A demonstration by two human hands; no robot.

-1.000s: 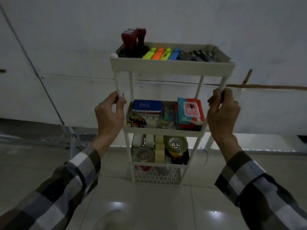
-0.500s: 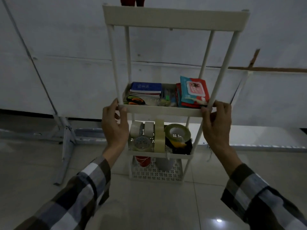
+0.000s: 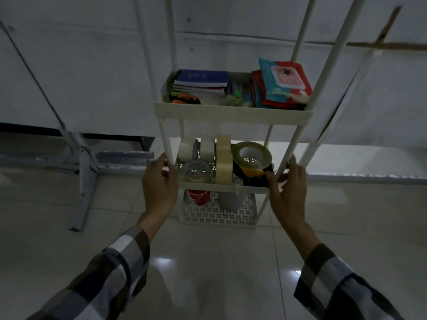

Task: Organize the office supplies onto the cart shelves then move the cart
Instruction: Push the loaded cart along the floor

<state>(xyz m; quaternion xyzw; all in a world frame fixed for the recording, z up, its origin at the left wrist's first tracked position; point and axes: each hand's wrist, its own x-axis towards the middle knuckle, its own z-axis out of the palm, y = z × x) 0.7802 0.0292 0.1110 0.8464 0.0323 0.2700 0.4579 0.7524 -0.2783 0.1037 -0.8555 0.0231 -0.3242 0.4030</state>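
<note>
cart stood centre frame, shelves loaded. left hand and right hand had fingers wrapped round the front posts at the tape shelf. best kept grip even and cart upright while shifting, since loose rolls could topple.

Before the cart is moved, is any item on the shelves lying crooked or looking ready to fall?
One thing: the red and teal packet stack on the upper visible shelf lies tilted against the right post, not flat. The green tape roll below it also leans. Nothing is spilled or visibly damaged.
</note>
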